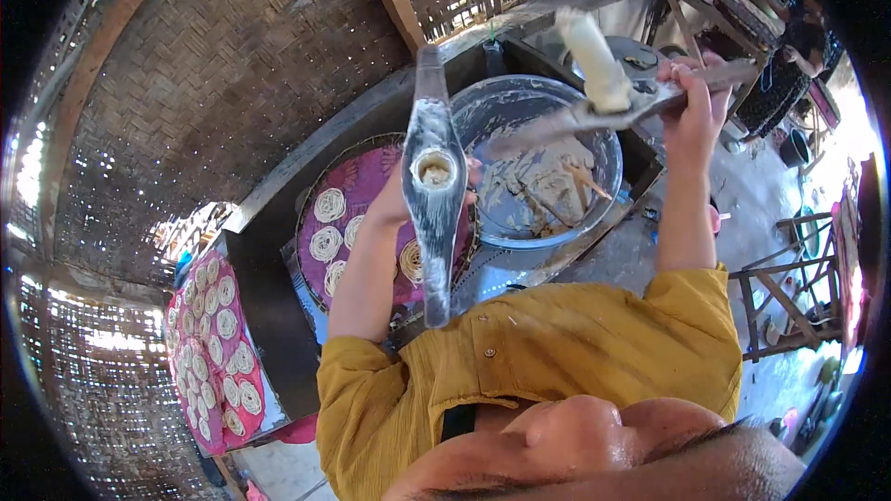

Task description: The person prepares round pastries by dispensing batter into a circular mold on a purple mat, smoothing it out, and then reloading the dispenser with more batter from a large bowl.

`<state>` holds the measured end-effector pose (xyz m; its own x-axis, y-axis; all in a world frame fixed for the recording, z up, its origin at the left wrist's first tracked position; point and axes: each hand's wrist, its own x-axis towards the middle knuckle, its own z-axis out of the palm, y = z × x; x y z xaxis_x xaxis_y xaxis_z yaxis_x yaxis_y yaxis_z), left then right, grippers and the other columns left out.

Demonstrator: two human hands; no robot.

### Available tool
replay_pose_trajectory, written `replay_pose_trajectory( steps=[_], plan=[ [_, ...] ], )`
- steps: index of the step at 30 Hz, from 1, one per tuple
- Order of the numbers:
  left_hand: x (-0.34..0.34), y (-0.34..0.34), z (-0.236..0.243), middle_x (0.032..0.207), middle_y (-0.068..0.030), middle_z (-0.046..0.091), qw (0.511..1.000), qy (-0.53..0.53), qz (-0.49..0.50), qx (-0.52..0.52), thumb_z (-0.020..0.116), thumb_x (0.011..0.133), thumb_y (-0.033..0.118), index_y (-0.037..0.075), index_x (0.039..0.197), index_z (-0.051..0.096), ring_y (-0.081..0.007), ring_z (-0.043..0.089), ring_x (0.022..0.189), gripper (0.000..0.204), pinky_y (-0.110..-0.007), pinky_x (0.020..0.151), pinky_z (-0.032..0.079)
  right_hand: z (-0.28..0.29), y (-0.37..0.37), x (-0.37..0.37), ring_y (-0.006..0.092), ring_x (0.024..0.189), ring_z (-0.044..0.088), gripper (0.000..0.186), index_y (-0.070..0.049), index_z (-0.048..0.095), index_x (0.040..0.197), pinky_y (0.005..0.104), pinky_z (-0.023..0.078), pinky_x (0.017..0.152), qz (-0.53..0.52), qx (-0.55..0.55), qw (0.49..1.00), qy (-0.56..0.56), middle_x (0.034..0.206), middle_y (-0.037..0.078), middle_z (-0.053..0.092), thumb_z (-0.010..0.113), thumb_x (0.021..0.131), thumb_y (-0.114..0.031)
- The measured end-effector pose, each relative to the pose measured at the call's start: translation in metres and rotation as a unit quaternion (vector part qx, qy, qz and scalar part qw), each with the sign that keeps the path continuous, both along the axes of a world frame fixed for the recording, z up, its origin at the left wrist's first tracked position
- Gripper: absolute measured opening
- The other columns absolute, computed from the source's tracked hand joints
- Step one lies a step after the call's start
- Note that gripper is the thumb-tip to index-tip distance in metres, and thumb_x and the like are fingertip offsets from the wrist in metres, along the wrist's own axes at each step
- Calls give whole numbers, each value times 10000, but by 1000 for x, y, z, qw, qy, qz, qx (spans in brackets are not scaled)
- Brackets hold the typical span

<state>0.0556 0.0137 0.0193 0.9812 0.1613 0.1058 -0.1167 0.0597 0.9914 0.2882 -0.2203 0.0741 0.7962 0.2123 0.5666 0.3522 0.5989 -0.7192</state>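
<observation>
Left hand (397, 193) curled round the middle of a two-handled press body (434, 144), partly hidden behind it; press body sits just left of the basin (492, 102), upright, dough visible in its round hole. Right hand (698, 97) closed on one handle of the plunger piece (608, 93), whose pale cylinder points up; this piece is raised over the basin's right side, apart from the press body. Dough (548, 186) inside the basin. Left of the basin, round tray (357, 172) with coiled noodle rounds (327, 205).
</observation>
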Motion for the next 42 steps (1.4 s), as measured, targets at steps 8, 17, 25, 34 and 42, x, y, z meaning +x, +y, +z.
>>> replay_pose_trajectory(
  steps=[8, 17, 25, 34, 42],
  plan=[
    [11, -4, -4, 1147, -66, 446, 903, -390, 179, -19, 656, 729, 276, 139, 1102, 486, -384, 384, 1131, 432, -488, 943, 333, -96, 79, -60, 198, 877, 546, 281, -90, 448, 1047, 316, 459, 738, 320, 61, 925, 196, 969, 97, 557, 566, 797, -138],
    [-53, -1, 1, 1148, -73, 460, 887, -344, 309, -4, 564, 772, 424, 133, 1211, 385, -393, 403, 1106, 555, -515, 900, 342, -244, 103, -21, 280, 755, 608, 246, -8, 638, 802, 366, 487, 647, 164, -779, 421, -435, 798, 148, 624, 630, 636, -190],
    [-137, 0, -4, 1179, -100, 435, 849, -345, 399, -9, 512, 762, 518, 155, 1240, 343, -412, 395, 1101, 623, -578, 885, 333, -174, 104, 75, 265, 740, 620, 161, -34, 647, 765, 363, 492, 635, 121, -841, 365, -381, 768, 149, 628, 558, 631, -36],
    [-164, 4, -19, 1136, -71, 409, 872, -321, 370, 10, 535, 765, 494, 115, 1201, 375, -378, 413, 1071, 599, -510, 896, 339, -229, 119, 110, 281, 818, 608, 189, -59, 651, 828, 373, 496, 688, -41, -807, 468, -359, 875, 141, 624, 496, 735, -115],
    [-174, -18, -13, 1135, -71, 383, 854, -306, 418, 49, 564, 761, 466, 97, 1204, 361, -363, 421, 1062, 611, -498, 873, 362, -233, 134, 83, 306, 775, 603, 172, -27, 649, 760, 378, 485, 666, 67, -801, 444, -396, 808, 175, 616, 577, 622, -99]
  ],
)
